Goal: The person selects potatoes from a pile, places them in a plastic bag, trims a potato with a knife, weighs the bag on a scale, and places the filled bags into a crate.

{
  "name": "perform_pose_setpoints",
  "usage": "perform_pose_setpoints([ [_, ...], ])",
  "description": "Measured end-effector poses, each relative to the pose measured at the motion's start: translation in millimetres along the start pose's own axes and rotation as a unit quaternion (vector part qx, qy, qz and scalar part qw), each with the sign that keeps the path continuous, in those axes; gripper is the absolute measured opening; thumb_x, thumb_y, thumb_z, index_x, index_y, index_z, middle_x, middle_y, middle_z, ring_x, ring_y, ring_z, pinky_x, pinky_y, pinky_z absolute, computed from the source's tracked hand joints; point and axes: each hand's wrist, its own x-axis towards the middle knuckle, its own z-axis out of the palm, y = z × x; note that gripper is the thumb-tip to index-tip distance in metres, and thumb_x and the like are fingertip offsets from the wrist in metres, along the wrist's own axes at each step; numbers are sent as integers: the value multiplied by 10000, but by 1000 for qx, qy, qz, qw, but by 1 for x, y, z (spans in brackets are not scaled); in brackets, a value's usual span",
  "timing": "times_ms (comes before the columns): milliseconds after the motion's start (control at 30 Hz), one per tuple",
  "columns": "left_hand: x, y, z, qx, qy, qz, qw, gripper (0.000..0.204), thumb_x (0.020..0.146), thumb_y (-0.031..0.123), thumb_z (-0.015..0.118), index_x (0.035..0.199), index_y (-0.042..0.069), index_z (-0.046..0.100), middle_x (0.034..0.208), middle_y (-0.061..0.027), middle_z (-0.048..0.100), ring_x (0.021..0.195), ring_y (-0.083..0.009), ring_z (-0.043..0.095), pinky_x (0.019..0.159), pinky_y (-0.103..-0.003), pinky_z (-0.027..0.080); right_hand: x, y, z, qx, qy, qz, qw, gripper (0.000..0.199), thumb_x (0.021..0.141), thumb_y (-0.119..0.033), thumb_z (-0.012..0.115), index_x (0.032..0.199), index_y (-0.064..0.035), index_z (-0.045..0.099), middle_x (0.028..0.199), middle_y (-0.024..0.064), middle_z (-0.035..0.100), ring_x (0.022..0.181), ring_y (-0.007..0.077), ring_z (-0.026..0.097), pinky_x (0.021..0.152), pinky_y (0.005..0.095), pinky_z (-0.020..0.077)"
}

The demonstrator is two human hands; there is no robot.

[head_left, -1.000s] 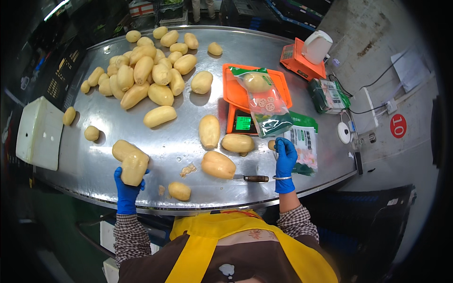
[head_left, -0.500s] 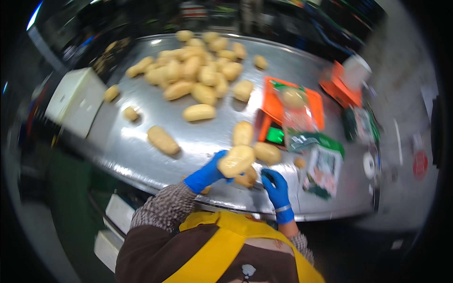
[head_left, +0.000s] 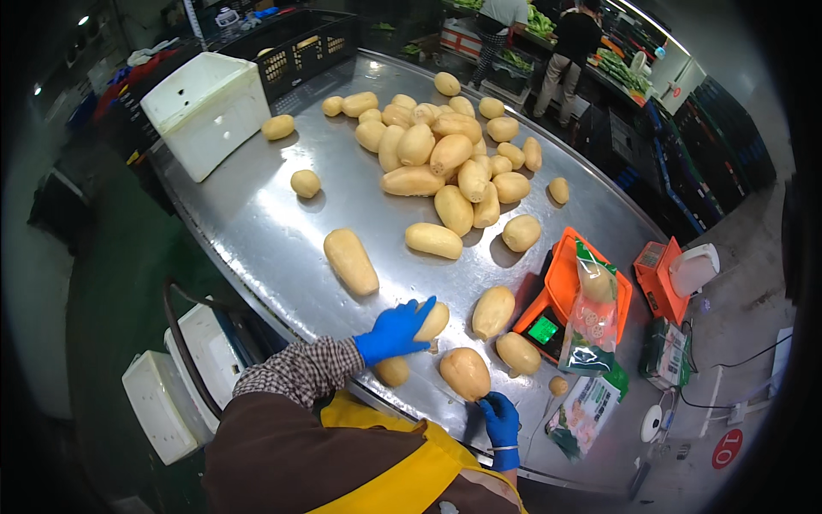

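My left hand (head_left: pixel 394 332), in a blue glove, grips a pale yellow lotus root (head_left: pixel 434 321) above the table's near side, its fingers along the root. My right hand (head_left: pixel 502 423), gloved likewise, has its fingertips pinched together at the lower end of another lotus root (head_left: pixel 465 373); a small dark thing may be between them, but I cannot make it out. Below my left wrist lies a short root (head_left: pixel 392 371), partly covered. Two more roots lie ahead of my right hand, one long (head_left: pixel 494 312) and one beside the orange scale (head_left: pixel 518 354).
A heap of lotus roots (head_left: pixel 454 150) covers the far middle of the metal table (head_left: pixel 257 223). White foam box (head_left: pixel 210 111) at far left. The orange scale (head_left: pixel 561 291) bears a filled bag (head_left: pixel 595 308). Printed bags (head_left: pixel 584 415) lie right. People (head_left: pixel 565 51) stand in the background.
The view has swung, showing more of the background. My left hand still has its root, now turned more upright. My right hand has come up to the lower end of the root in front of me.
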Motion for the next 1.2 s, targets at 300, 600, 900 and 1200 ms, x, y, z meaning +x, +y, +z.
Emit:
perform_pose_setpoints([
  [300,24,-42,-25,-171,-12,122,978,583,815,410,636,1283,95,489,1069,-158,598,900,-288,620,770,-372,507,38,-64,-3,-257,50,-43,964,162,788,-115,654,917,-19,635,820,129,635,733,266,629,668,333,495],
  [600,107,-248,-160,-33,406,-19,913,389,814,179,650,1177,63,570,1105,-140,596,948,-289,595,845,-341,475,125,-142,46,-284,53,-174,941,244,754,-100,675,977,-32,604,917,133,628,868,305,607,789,355,475],
  [900,167,-464,-251,225,384,-363,819,798,725,494,657,1379,158,346,1431,-135,315,1291,-340,313,1042,-478,265,388,-220,94,-221,77,-299,925,565,753,-187,728,1216,3,466,1185,176,511,1104,303,501,943,375,395],
  [1200,206,-571,-290,74,292,-471,829,872,637,596,708,1308,99,456,1315,-189,425,1206,-409,401,994,-486,354,656,-333,186,-156,-85,-179,968,514,881,-402,573,1233,-29,540,1191,111,577,1088,161,529,954,273,384],
])
